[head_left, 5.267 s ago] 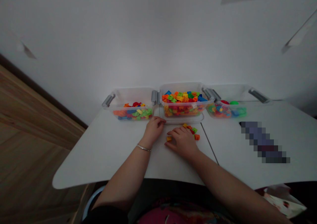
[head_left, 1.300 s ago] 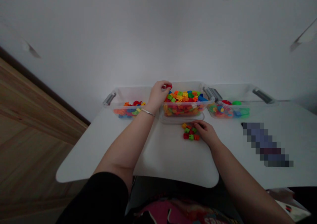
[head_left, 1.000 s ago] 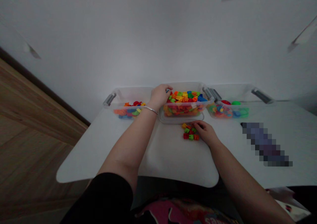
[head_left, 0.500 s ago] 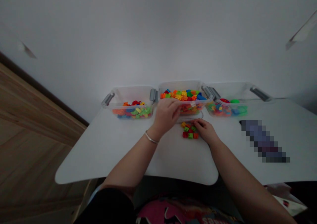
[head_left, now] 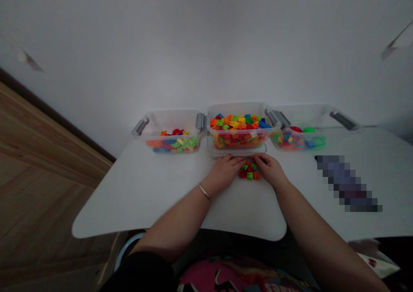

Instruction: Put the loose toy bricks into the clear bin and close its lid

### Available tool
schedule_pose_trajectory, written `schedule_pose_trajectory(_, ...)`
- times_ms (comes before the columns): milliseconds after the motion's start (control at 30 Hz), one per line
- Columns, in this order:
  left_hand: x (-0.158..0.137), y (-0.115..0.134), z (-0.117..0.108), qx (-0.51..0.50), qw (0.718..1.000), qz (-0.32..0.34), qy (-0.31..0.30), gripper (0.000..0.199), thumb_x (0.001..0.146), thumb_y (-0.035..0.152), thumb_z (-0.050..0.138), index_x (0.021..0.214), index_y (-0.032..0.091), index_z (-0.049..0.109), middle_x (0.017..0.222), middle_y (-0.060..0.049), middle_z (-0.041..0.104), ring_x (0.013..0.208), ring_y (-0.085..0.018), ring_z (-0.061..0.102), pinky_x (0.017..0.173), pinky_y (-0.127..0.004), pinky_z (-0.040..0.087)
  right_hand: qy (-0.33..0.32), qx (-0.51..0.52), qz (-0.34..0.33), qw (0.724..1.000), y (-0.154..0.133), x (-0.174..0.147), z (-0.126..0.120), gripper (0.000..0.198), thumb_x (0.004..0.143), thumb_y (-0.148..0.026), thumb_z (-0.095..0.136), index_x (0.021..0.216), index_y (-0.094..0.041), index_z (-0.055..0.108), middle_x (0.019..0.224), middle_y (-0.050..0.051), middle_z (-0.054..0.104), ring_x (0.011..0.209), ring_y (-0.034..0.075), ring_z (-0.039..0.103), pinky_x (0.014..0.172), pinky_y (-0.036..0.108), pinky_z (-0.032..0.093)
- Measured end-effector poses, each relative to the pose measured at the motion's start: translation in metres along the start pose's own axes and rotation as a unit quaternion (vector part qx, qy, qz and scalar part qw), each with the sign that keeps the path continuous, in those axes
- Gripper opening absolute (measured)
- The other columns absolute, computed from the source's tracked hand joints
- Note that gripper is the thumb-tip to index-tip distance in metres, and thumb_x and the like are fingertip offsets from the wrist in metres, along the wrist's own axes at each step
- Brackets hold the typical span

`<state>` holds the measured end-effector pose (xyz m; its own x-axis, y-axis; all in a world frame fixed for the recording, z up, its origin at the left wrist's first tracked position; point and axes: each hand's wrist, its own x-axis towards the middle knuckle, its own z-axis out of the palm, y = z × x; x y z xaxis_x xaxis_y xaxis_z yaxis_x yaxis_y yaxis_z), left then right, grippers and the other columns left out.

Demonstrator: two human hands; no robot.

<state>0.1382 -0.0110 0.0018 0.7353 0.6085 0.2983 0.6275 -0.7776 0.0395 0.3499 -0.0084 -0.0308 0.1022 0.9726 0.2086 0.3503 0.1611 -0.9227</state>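
Note:
A small cluster of red, green and orange toy building blocks [head_left: 249,172] lies on the white table in front of me. My left hand [head_left: 227,170] is at the cluster's left and far side, its fingers bent and closed over the blocks there. From the right, my right hand [head_left: 267,166] reaches the far edge of the same cluster, thumb and fingers pinched together. The fingertips of both hands nearly meet, and they hide the far blocks. Just beyond stands a clear bin [head_left: 240,139] heaped with blocks, on a clear lid [head_left: 213,153].
A second clear bin [head_left: 172,143] of colourful pieces stands left, and a third bin [head_left: 298,141] right. A pixelated dark flat object [head_left: 348,183] lies on the white table [head_left: 135,197] at right. Wooden furniture [head_left: 41,184] is at left; a wall rises behind.
My left hand has come down from in front of the middle bin to the block cluster, towards me. My right hand has stayed at the cluster's far right edge.

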Motion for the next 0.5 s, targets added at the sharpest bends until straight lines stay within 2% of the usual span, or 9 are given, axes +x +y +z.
schedule_pose_trajectory(100,-0.0003,0.0026,0.0009,0.004,1.000,-0.011,0.009,0.038,0.096,0.021,0.043,0.133,0.021,0.052,0.133,-0.006,0.059,0.111,-0.021,0.054,0.095,-0.037,0.046,-0.004,-0.007,0.006,1.000,-0.0001,-0.0001,0.0000,0.027,0.075,-0.044,0.055,0.081,-0.022,0.069,0.080,0.005,0.072,0.077,0.021,0.064,0.076,0.036,0.050)
schedule_pose_trajectory(233,0.0003,0.0017,0.0004,-0.017,0.999,-0.036,0.026,0.033,0.094,0.020,0.049,0.125,0.022,0.059,0.118,-0.007,0.065,0.106,-0.021,0.056,0.091,-0.037,0.049,-0.011,-0.012,0.009,1.000,-0.0005,-0.0003,-0.0004,0.027,0.076,-0.043,0.055,0.083,-0.022,0.070,0.082,0.005,0.072,0.079,0.022,0.064,0.077,0.036,0.050)
schedule_pose_trajectory(367,0.0010,-0.0016,-0.0030,-0.033,0.997,-0.065,0.023,0.028,0.092,0.017,0.051,0.117,0.017,0.065,0.106,-0.009,0.066,0.098,-0.020,0.060,0.086,-0.036,0.052,-0.015,-0.005,0.011,1.000,-0.0005,-0.0005,-0.0005,0.026,0.077,-0.041,0.055,0.085,-0.022,0.070,0.084,0.005,0.073,0.081,0.022,0.065,0.079,0.036,0.050)
schedule_pose_trajectory(500,-0.0002,-0.0045,-0.0059,-0.063,0.995,-0.083,0.006,0.026,0.094,0.019,0.047,0.107,0.013,0.069,0.104,-0.010,0.065,0.093,-0.019,0.061,0.088,-0.033,0.052,-0.018,-0.007,0.009,1.000,-0.0009,-0.0006,-0.0008,0.026,0.078,-0.040,0.054,0.086,-0.022,0.071,0.086,0.005,0.074,0.084,0.022,0.066,0.082,0.037,0.050)
